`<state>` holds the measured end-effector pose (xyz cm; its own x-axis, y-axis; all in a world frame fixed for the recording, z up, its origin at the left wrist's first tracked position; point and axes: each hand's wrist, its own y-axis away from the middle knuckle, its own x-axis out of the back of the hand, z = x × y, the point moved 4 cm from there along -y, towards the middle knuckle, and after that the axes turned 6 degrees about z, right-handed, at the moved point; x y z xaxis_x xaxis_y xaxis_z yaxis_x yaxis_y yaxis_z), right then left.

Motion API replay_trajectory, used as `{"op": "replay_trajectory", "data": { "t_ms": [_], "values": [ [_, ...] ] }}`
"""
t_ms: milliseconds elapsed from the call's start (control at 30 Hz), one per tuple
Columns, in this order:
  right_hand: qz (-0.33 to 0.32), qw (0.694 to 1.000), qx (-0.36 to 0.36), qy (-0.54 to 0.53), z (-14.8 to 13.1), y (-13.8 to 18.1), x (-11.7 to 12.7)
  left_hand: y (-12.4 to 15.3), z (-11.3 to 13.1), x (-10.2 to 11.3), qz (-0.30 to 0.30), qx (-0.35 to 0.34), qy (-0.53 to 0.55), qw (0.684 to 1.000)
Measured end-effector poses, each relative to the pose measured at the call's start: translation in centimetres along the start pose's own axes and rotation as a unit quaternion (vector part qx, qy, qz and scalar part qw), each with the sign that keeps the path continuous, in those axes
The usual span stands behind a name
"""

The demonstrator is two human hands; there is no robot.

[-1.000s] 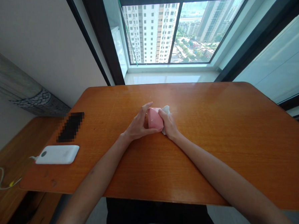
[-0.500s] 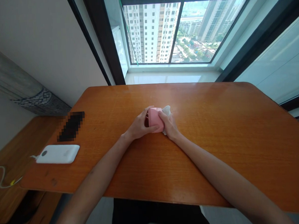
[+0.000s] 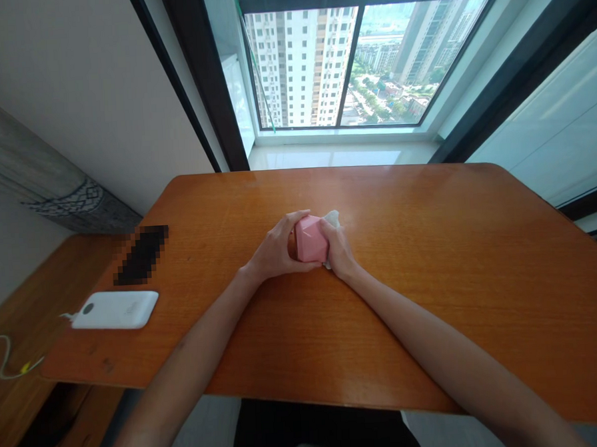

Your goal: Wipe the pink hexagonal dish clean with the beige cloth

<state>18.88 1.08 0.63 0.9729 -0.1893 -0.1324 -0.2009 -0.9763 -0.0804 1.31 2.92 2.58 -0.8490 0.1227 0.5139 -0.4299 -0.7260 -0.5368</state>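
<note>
Between my hands, over the middle of the wooden table (image 3: 411, 271), is a small pink faceted object (image 3: 309, 241), perhaps a cup. My left hand (image 3: 284, 246) curves around its left side, fingers along the top and thumb along the near edge. My right hand (image 3: 338, 248) grips the right side, thumb on the pink surface. A crumpled white tissue or cloth (image 3: 332, 218) pokes out around the right hand, pressed against the pink object. The right fingertips are hidden behind the object and the tissue.
A white power bank (image 3: 117, 310) with a cable lies at the table's left. A pixelated dark item (image 3: 143, 255) lies beyond it. A lower wooden surface (image 3: 11, 285) adjoins on the left. A window (image 3: 370, 66) stands behind the far table edge.
The pink object has turned, now showing more angled facets. My left thumb has slid right along its near edge, and my right thumb has shifted slightly on its surface.
</note>
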Motion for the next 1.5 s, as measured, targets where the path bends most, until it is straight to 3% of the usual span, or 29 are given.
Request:
{"op": "replay_trajectory", "data": {
  "t_ms": [100, 167, 233, 400, 500, 633, 767, 833, 967, 1067, 1133, 1267, 1333, 1433, 1500],
  "values": [
    [-0.003, 1.000, -0.003, 0.016, 0.2, 0.1, -0.1, 0.1, -0.7, -0.5, -0.011, 0.097, 0.054, 0.994],
    [0.000, 1.000, 0.002, 0.018, 0.2, 0.1, -0.2, 0.2, -1.2, -0.8, -0.021, 0.123, 0.075, 0.989],
    [-0.001, 1.000, 0.005, 0.015, 0.1, 0.0, -0.3, 0.3, -1.4, -0.6, -0.018, 0.095, 0.067, 0.993],
    [0.005, 1.000, -0.005, 0.003, 0.0, -0.3, -0.2, 0.5, -0.7, 0.0, -0.041, -0.076, -0.033, 0.996],
    [0.007, 1.000, -0.003, 0.002, 0.2, -0.4, -0.1, 0.4, -0.2, 0.2, -0.026, -0.102, -0.058, 0.993],
    [0.001, 1.000, -0.002, 0.010, 0.5, -0.1, 0.1, 0.2, -0.2, -0.1, 0.004, -0.014, -0.008, 1.000],
    [-0.011, 1.000, -0.001, 0.019, 0.2, 0.2, -0.2, 0.4, -1.4, -0.9, -0.009, 0.096, 0.058, 0.994],
    [-0.012, 1.000, 0.001, 0.014, -0.1, 0.2, -0.3, 0.4, -1.6, -0.7, -0.006, 0.071, 0.048, 0.996],
    [-0.004, 1.000, 0.005, -0.008, -0.2, -0.2, -0.2, 0.3, -0.9, 0.1, -0.031, -0.063, -0.031, 0.997],
    [0.007, 1.000, 0.005, -0.015, 0.1, -0.5, 0.0, 0.2, -0.2, 0.4, -0.025, -0.095, -0.050, 0.994],
    [0.013, 1.000, 0.003, -0.015, 0.2, -0.5, 0.1, 0.0, 0.1, 0.2, -0.003, -0.067, -0.028, 0.997],
    [0.012, 1.000, -0.010, -0.006, 0.1, -0.2, 0.0, -0.1, -0.5, -1.0, 0.018, 0.088, 0.057, 0.994],
    [0.013, 1.000, -0.012, -0.015, 0.0, 0.0, -0.1, 0.0, -0.8, -1.5, 0.013, 0.124, 0.087, 0.988],
    [0.007, 1.000, -0.009, -0.027, -0.2, 0.1, -0.2, 0.2, -1.1, -1.5, 0.009, 0.109, 0.080, 0.991],
    [0.008, 1.000, -0.001, -0.014, -0.2, 0.0, -0.2, 0.2, -1.0, -0.9, 0.007, 0.059, 0.055, 0.997]
  ]
}}
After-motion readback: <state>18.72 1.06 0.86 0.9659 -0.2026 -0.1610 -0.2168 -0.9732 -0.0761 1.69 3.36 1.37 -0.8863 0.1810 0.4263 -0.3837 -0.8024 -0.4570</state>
